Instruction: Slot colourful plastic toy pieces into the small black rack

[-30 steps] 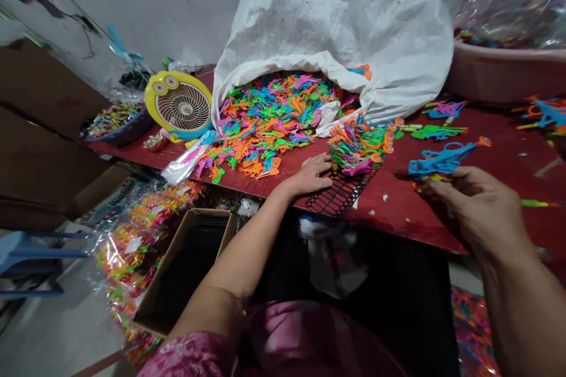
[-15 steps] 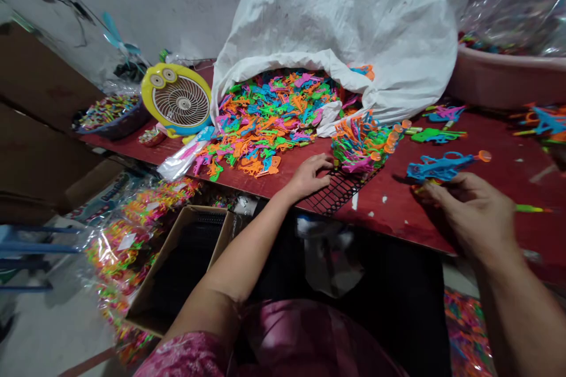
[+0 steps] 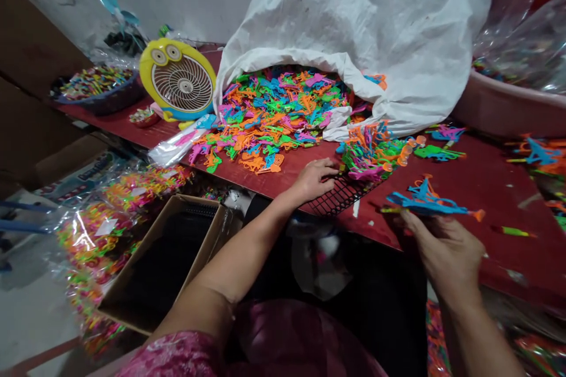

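My left hand (image 3: 315, 179) rests on the left end of a black wire grid (image 3: 338, 195) at the table's front edge, its fingers bent over the grid. Small toy guns in mixed colours (image 3: 369, 156) stand packed on the grid's far part, with orange suction tips pointing right. In my right hand (image 3: 446, 241), between thumb and fingers, is a blue toy gun (image 3: 428, 203) with an orange tip, held above the red table (image 3: 495, 188). A yellow-green dart (image 3: 515, 231) lies to the right of it.
Loose toy guns (image 3: 274, 112) spill from a white sack (image 3: 354, 12). A yellow fan (image 3: 183, 79) and a bowl of darts (image 3: 104, 94) stand at left, a pink tub (image 3: 517, 100) at right. An open carton (image 3: 163, 265) and bagged toys (image 3: 97, 235) are below the table.
My right hand has moved left and nearer to me, and the blue toy gun in it has turned. My left hand stays on the grid. The view has shifted slightly.
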Available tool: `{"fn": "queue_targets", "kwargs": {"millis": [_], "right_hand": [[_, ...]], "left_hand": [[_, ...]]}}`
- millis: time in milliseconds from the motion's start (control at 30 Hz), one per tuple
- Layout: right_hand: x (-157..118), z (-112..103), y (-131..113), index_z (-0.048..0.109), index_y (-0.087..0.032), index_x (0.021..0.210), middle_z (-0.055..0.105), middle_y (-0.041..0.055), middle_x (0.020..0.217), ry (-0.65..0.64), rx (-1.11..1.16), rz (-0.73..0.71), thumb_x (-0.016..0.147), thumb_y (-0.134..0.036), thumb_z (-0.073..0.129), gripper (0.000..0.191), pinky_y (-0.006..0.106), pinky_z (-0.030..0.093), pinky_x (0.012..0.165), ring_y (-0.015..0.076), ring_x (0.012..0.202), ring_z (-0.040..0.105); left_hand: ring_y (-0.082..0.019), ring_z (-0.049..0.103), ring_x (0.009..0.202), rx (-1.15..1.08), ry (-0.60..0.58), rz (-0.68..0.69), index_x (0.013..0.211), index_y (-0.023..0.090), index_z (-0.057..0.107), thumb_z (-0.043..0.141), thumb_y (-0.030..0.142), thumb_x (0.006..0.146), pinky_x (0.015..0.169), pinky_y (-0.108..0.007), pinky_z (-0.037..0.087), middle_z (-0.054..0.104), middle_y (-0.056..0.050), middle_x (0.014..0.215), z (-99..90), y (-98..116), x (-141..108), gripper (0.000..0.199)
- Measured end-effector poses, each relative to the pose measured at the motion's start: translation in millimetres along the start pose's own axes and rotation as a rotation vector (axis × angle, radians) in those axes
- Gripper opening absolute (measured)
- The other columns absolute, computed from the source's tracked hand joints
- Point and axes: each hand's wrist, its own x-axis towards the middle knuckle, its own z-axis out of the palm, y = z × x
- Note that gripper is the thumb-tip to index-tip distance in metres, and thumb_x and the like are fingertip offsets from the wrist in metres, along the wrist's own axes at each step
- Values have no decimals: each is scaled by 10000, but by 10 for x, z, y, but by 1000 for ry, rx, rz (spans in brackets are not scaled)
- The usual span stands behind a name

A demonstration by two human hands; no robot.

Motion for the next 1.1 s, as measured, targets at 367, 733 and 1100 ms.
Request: {"fn": "queue_targets", "kwargs": {"millis": [367, 733, 1100], "right_hand": [[73, 240, -145, 740, -219, 904, 754, 60, 871, -5, -361, -396, 884, -406, 633, 217, 388, 548, 766, 242, 790, 709], [135, 338, -176, 715, -189, 918, 717, 94, 821, -55, -583, -461, 934, -459, 554, 314, 345, 469, 671, 234, 732, 657], [108, 434, -292, 576, -209, 725, 566, 61, 657, -25, -655, -413, 938, -470, 501, 345, 330, 357, 620, 201, 620, 512]], "left_hand": [[-267, 572, 1299, -20, 14, -7, 1078, 212, 764, 584, 173, 795, 1136, -435, 414, 670, -99, 1317, -2, 46, 5, 338], [-282, 528, 1346, 45, -36, -28, 1121, 194, 740, 579, 202, 812, 1165, -450, 377, 649, -103, 1341, 25, 28, 25, 348], [-288, 475, 1400, 44, -74, -53, 1159, 196, 721, 565, 231, 836, 1202, -483, 330, 606, -108, 1401, 0, 44, 12, 361]]}}
